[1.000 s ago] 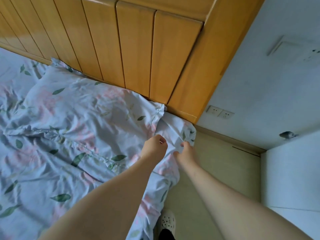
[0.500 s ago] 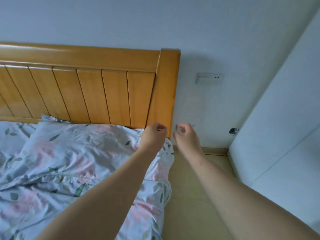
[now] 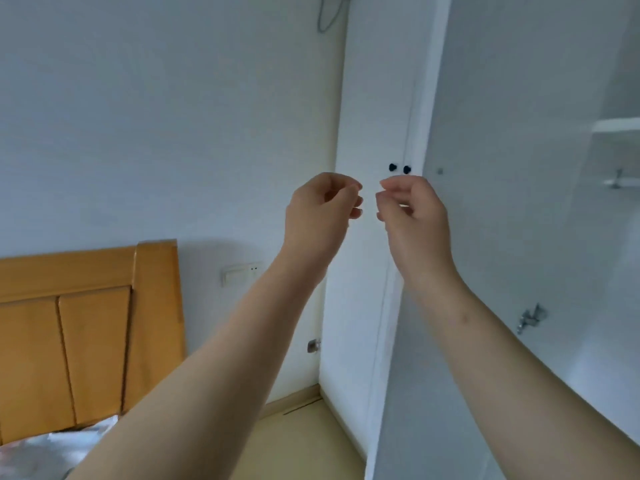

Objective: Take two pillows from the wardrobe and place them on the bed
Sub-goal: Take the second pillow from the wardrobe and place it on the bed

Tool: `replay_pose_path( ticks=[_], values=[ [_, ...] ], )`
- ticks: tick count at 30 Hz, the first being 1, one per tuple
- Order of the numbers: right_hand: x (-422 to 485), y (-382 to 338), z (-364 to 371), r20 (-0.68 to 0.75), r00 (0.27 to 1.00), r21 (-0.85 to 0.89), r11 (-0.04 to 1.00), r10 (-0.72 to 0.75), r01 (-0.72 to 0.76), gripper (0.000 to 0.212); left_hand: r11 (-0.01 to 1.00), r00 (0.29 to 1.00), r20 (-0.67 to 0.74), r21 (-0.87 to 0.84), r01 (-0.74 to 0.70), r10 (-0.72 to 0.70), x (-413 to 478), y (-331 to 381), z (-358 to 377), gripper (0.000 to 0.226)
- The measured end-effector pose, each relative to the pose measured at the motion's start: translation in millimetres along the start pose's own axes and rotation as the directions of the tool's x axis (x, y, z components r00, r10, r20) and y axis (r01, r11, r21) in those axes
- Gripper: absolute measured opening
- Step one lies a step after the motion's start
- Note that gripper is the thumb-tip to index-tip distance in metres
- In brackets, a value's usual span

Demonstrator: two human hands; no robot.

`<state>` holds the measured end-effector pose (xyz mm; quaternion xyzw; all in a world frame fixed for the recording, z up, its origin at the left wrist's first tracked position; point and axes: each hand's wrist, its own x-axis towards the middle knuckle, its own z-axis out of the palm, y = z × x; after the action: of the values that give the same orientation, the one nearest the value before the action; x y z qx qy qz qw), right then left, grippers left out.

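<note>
Both of my bare arms are raised in front of the white wardrobe (image 3: 367,116). My left hand (image 3: 320,213) and my right hand (image 3: 412,220) hang side by side at chest height, fingers loosely curled, nothing in either. Two small dark knobs (image 3: 399,168) sit on the shut wardrobe doors just above my right fingertips. A corner of the floral pillow (image 3: 52,452) shows at the lower left on the bed, against the wooden headboard (image 3: 86,323). No second pillow is in sight.
To the right an open white wardrobe door (image 3: 512,202) with metal hinges (image 3: 530,317) faces me, and a shelf (image 3: 616,124) shows behind it. A wall switch (image 3: 240,273) sits beside the headboard. Pale floor (image 3: 304,441) runs between bed and wardrobe.
Both hands let go of the pillow's corner and rose. My view swung up and right from the bed to the wardrobe doors.
</note>
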<state>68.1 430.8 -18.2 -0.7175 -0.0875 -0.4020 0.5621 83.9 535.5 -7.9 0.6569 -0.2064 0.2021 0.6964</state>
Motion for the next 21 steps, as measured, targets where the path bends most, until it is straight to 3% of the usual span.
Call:
replay_pose_path(
  ticks=[4,8,14,21],
  values=[
    [14.8,-25.5,-88.8,-0.143,0.984,-0.058,0.993,-0.108,0.100,0.022,0.986,0.980,0.130,-0.093,-0.140,0.152,-15.1,48.9,68.2,0.017],
    [21.6,-40.8,-172.1,-0.212,0.961,-0.169,0.976,-0.175,0.141,0.023,0.972,0.944,0.249,-0.145,-0.183,0.214,-23.9,90.3,138.2,0.018],
    [32.2,-66.0,-294.0,-0.303,0.924,-0.376,0.920,-0.234,0.109,0.014,0.958,0.889,0.372,-0.202,-0.204,0.268,-42.1,129.6,243.6,0.020],
    [36.8,-88.9,-413.8,-0.319,0.900,-0.599,0.799,-0.295,0.050,0.019,0.939,0.836,0.450,-0.275,-0.207,0.316,-68.6,162.3,359.0,0.020]
  ],
)
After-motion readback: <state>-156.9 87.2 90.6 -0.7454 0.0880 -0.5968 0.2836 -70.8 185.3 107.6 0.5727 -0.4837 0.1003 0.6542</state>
